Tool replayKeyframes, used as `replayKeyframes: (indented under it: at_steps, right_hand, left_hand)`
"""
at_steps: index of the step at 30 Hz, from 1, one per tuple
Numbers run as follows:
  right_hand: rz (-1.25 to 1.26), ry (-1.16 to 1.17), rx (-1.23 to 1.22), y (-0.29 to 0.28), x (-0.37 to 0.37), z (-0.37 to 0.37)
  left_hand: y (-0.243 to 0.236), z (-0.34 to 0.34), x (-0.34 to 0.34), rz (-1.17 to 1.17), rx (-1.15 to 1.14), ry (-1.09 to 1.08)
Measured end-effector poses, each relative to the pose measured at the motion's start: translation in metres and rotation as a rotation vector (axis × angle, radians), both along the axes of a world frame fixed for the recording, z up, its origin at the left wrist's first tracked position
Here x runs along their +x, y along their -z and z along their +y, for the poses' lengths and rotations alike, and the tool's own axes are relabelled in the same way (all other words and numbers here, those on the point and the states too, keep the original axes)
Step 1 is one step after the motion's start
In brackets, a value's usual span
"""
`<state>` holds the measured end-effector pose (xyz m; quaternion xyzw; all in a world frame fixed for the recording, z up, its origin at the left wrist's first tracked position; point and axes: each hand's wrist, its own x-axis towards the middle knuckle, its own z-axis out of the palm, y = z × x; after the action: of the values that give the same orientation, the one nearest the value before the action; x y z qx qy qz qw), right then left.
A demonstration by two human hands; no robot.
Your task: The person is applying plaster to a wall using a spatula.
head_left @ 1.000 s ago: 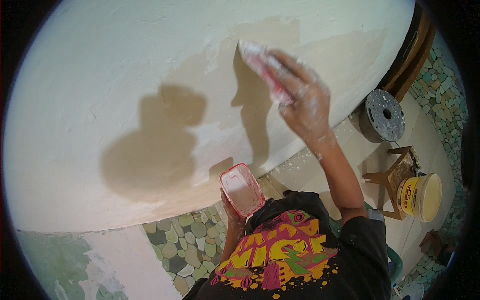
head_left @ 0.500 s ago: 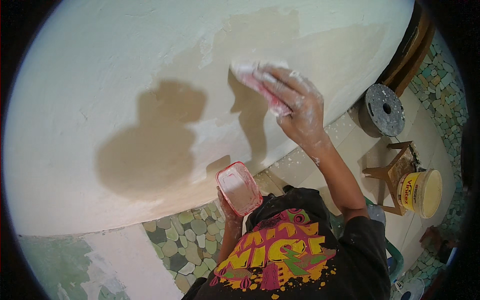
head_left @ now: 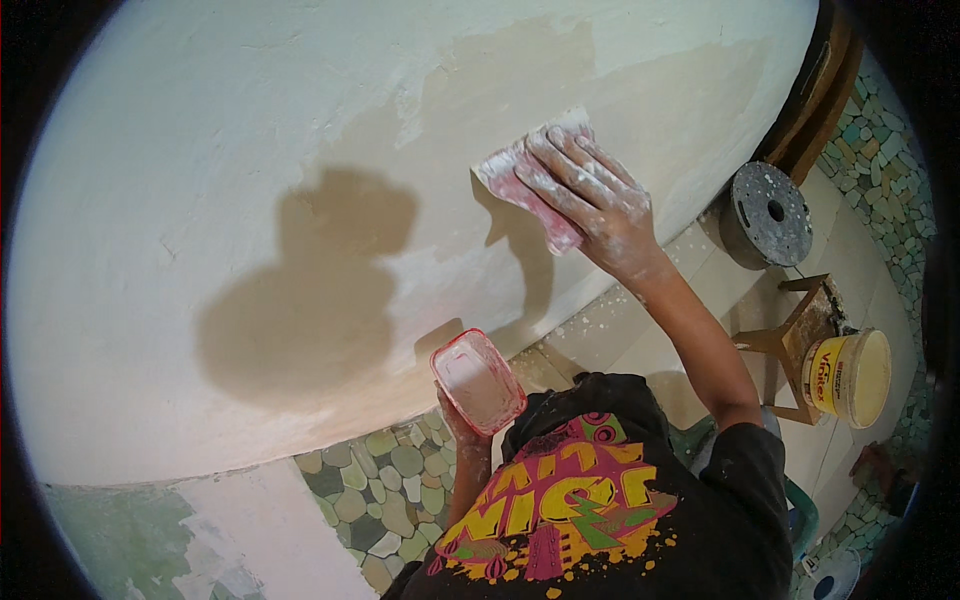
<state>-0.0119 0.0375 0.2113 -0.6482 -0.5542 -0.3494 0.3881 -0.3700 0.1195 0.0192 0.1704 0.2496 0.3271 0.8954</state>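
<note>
the tub is red-rimmed, the sheet pink smeared white, the black shirt printed pink, yellow and green.

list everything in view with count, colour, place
flat piece: 1, pink smeared white, upper middle
tub: 1, red-rimmed, whitish inside, lower middle
wall: 1, white with beige patches, upper left
drum: 1, speckled grey, right
stool: 1, brown, right
bucket: 1, yellow and white, at the stool
curved wood: 1, brown, upper right
pebbled areas: 2, greenish, lower middle and far right
tiles: several, beige, right
patchy surface: 1, green and white, lower left
curved piece: 1, green, lower right
unclear items: 2, brownish, pale, lower right
shirt: 1, black, printed, bottom middle
left hand: 1, shaded, holding tub
right hand: 1, smeared white, holding flat piece
</note>
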Motion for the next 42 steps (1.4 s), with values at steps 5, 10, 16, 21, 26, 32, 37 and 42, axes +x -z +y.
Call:
replayKeyframes:
  at_steps: [5,10,16,21,26,32,37,42]
  right_hand:
    - [0.29,-0.01,0.249,-0.042,0.007,-0.013]
    - [0.445,0.088,0.278,-0.046,-0.032,0.016]
    - [0.435,-0.123,0.087,-0.05,-0.066,0.008]
    - [-0.022,-0.082,0.181,-0.057,-0.026,0.015]
    - [0.047,-0.048,0.099,0.006,-0.031,0.025]
    - [0.331,-0.046,0.21,-0.041,-0.031,-0.001]
    - [0.498,0.231,0.377,-0.069,-0.026,0.023]
    - [0.52,0.022,0.254,-0.078,-0.101,0.035]
  left_hand:
    - [0.011,0.008,-0.006,0.028,0.009,-0.015]
    - [0.009,0.007,0.0,0.09,0.062,-0.03]
    - [-0.01,0.0,0.011,-0.004,0.036,0.023]
    - [-0.004,-0.001,0.008,-0.007,-0.009,0.032]
    - [0.016,-0.002,-0.004,0.119,-0.015,-0.01]
    - [0.024,0.001,-0.013,0.127,-0.038,-0.027]
    - [0.015,-0.004,-0.009,0.077,-0.02,-0.023]
    - [0.004,-0.008,-0.004,0.066,0.005,-0.096]
